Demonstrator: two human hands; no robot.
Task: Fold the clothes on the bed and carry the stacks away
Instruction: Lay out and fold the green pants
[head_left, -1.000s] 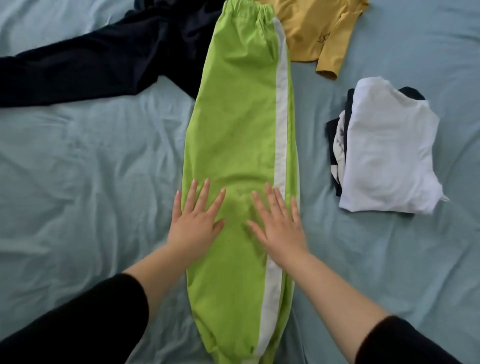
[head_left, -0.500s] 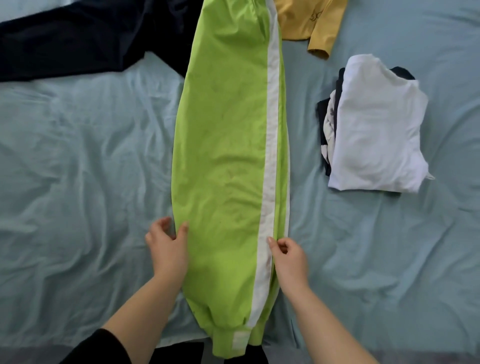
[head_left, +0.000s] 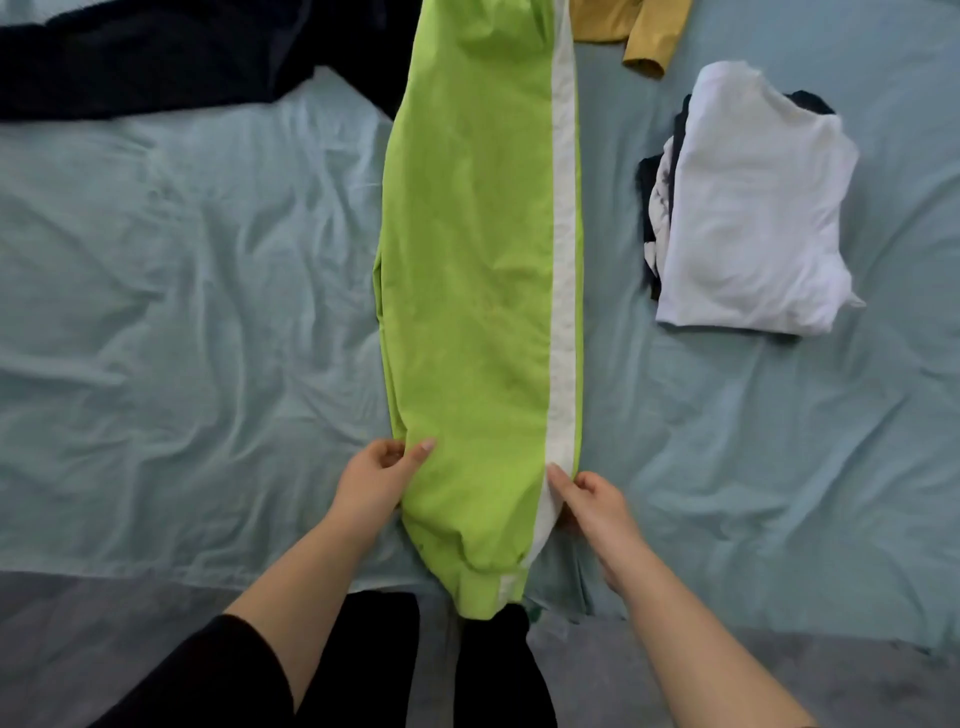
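the bed (head_left: 182, 312) shows its near edge right along the bottom, the pale blue sheet ending over grey floor (head_left: 78, 649), and the person stands tight against that edge. there's a wide stretch of bare, wrinkled sheet on the left side, and another open patch on the right toward the near edge. further back on the right sits a folded stack (head_left: 753, 218), white garment on top with dark pieces peeking out at its left side, well apart from the trousers. at the far left lies a dark garment (head_left: 156, 57), spread out, its edge tucked under or against the green cloth, can't tell which. at the far edge, a mustard top (head_left: 644, 41) with one cuff hanging toward us.

now the green trousers (head_left: 467, 260): bright lime, folded leg on leg into one long narrow strip, a white stripe running down the right side. smooth, barely a crease. long axis runs straight from the far edge to the near edge, down the middle of the bed, cuffs pointing at the person and just overhanging the near edge, waist end out of sight at the top.

left hand (head_left: 374, 478) pinches the left edge of the leg, thumb on top, fingers curled under. right hand (head_left: 592, 499) pinches the right edge at the white stripe, fingertips closed on the cloth.
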